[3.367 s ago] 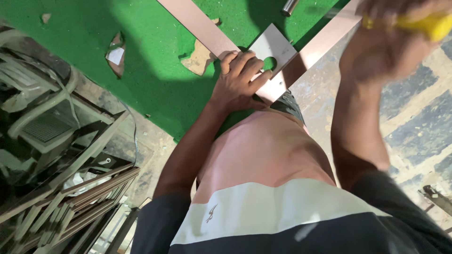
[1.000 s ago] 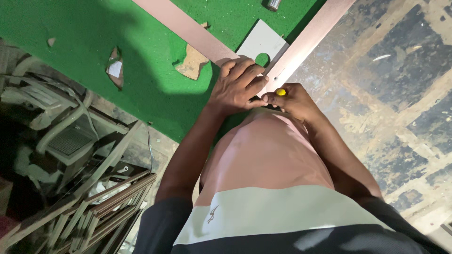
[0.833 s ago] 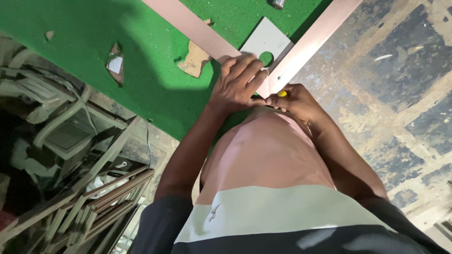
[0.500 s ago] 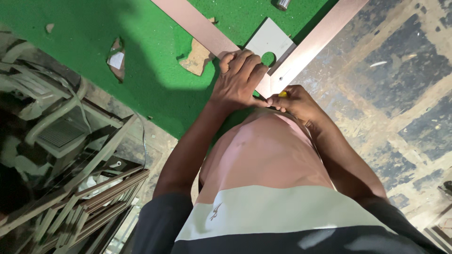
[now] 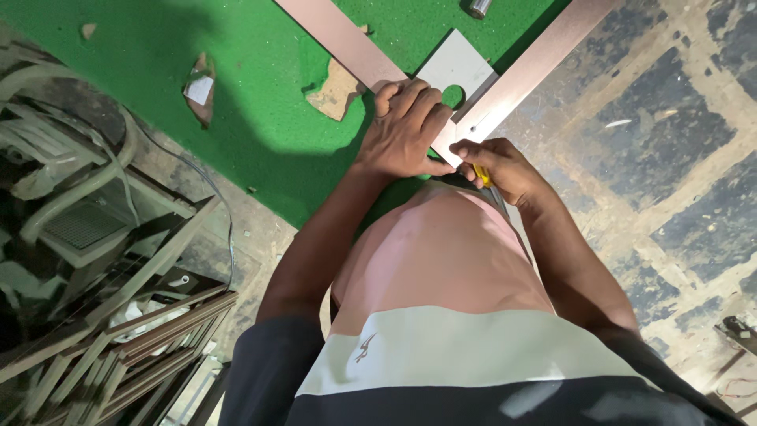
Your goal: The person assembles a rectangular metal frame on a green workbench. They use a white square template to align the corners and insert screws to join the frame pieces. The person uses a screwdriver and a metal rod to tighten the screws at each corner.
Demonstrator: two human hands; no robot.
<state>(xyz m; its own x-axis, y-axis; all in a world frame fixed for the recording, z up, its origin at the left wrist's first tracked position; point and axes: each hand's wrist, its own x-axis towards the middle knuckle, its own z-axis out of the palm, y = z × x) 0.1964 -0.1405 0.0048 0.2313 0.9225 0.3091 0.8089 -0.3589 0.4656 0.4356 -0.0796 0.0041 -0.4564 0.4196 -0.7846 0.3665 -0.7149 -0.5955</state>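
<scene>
A green felt-covered worktable (image 5: 260,118) fills the upper part of the view, above a worn, patchy concrete floor (image 5: 678,158) and a heap of stacked metal frames (image 5: 118,331) at the left. On the felt, two long copper-brown metal bars (image 5: 339,35) meet at a mitred corner just before the person's body, with a flat grey square plate (image 5: 457,67) lying inside the angle. The left hand (image 5: 406,130) presses flat on the joint, fingers spread and bent over the nearer bar. The right hand (image 5: 501,166), raised well away from the corner a few seconds ago, now sits right at it, fingers closed around a yellow-handled tool (image 5: 482,175), so the work appears to have moved to the joint itself. The tool's tip is hidden under the fingers, and its kind cannot be told. A small metal cylinder (image 5: 475,7) is cut off at the top edge.
</scene>
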